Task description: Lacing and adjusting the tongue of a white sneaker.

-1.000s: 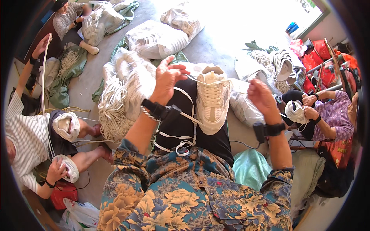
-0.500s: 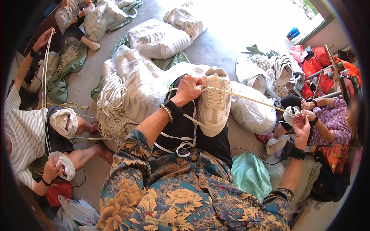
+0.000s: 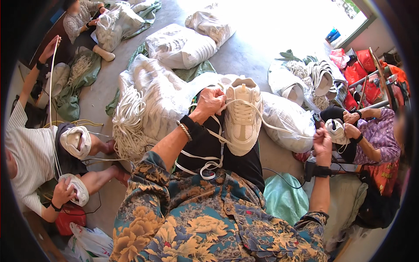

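Your left hand (image 3: 211, 101) was curled nearly into a fist just beside the collar of the cream shoe (image 3: 243, 126), its fingertips seemingly pinching a flat white lace (image 3: 283, 130); your right hand (image 3: 322, 139) was out to the side, its fingers closed on the same strand, though how near its tip you could not have told from this view. Between them the lace ran slack, arching over the tongue and sagging past the shoe's right side, so drawing it well called for taking up that sag evenly, with the strand kept flat and untwisted where it left your left fingers. The shoe sat on your black trousers (image 3: 238, 160), toe toward you, and a steady grip at the collar looked the best way to stop a pull from tipping it. On its left a loose lace end (image 3: 207, 177) lay looped over your lap, best kept clear of your wrist. Farther out, a clear bag of shoes (image 3: 288, 124) lay beyond the sagging strand and a co-worker (image 3: 377, 135) sat past your right hand, so a short, smooth draw seemed wiser than a wide sweep.
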Available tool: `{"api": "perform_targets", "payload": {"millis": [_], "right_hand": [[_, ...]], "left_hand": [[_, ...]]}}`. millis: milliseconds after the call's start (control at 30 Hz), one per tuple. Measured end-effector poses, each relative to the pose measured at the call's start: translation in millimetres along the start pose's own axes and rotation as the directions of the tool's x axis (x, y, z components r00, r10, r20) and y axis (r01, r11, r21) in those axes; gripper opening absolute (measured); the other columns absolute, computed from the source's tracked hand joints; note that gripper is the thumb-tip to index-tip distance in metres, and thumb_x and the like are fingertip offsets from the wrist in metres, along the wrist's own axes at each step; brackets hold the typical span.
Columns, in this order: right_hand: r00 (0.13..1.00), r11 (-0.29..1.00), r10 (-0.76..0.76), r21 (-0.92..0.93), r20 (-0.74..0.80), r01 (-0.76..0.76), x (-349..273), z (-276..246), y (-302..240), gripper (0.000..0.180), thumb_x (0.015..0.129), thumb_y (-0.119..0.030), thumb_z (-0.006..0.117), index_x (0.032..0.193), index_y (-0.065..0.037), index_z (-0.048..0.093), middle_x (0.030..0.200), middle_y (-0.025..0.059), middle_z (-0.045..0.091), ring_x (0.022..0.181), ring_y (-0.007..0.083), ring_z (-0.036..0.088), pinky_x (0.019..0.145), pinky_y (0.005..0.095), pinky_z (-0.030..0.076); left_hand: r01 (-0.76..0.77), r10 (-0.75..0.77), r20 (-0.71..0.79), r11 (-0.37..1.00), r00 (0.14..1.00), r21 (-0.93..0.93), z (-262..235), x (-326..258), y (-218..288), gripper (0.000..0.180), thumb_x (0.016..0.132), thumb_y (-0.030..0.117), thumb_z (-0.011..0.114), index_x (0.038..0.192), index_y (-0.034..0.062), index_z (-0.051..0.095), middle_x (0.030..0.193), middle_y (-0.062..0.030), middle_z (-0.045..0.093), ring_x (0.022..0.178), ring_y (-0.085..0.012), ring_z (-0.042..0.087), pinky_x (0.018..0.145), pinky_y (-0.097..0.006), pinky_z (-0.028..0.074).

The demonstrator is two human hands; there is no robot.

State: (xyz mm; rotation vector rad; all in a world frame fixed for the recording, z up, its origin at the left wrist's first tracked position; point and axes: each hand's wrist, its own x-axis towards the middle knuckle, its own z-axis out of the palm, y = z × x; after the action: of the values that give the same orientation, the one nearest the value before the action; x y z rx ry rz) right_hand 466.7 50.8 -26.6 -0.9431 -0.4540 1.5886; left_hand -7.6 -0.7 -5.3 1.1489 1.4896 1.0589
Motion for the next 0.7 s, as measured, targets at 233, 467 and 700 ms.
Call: {"api": "perform_targets", "payload": {"millis": [233,467,700], "right_hand": [[0.969,0.897,0.14,-0.44,0.205,-0.037,-17.3,135.9,93.7,0.023,0.089,-0.012,0.052,0.109,0.0,0.051,0.071,0.0053,0.059,0.063,0.0136,0.058,0.06,0.0236,0.046],[0.93,0.739,0.033,-0.636,0.366,0.224,-15.2,198.8,142.2,0.01,0.083,-0.009,0.059,0.085,0.001,0.061,0.069,0.0016,0.059,0.059,0.0071,0.054,0.053,0.0192,0.043],[0.934,0.695,0.047,-0.683,0.354,0.224,-9.9,205.4,143.7,0.005,0.081,-0.005,0.058,0.083,-0.001,0.059,0.067,0.0,0.056,0.057,0.0062,0.051,0.053,0.0196,0.041]], "left_hand": [[-0.002,0.002,-0.007,1.0,1.0,-0.03,8.0,-0.5,-2.5,0.012,0.081,0.007,0.057,0.081,-0.0023,0.064,0.064,-0.0052,0.062,0.047,-0.0068,0.054,0.041,-0.019,0.044],[-0.061,0.065,-0.037,0.993,0.997,0.096,8.6,2.4,-5.9,0.011,0.078,0.008,0.059,0.075,-0.0015,0.064,0.06,-0.0035,0.06,0.048,-0.0064,0.053,0.041,-0.02,0.042],[-0.043,0.05,-0.019,0.96,0.999,0.277,5.9,13.3,-3.5,0.009,0.071,0.008,0.058,0.069,0.001,0.063,0.057,-0.0015,0.059,0.05,-0.0064,0.053,0.045,-0.023,0.043]]}}
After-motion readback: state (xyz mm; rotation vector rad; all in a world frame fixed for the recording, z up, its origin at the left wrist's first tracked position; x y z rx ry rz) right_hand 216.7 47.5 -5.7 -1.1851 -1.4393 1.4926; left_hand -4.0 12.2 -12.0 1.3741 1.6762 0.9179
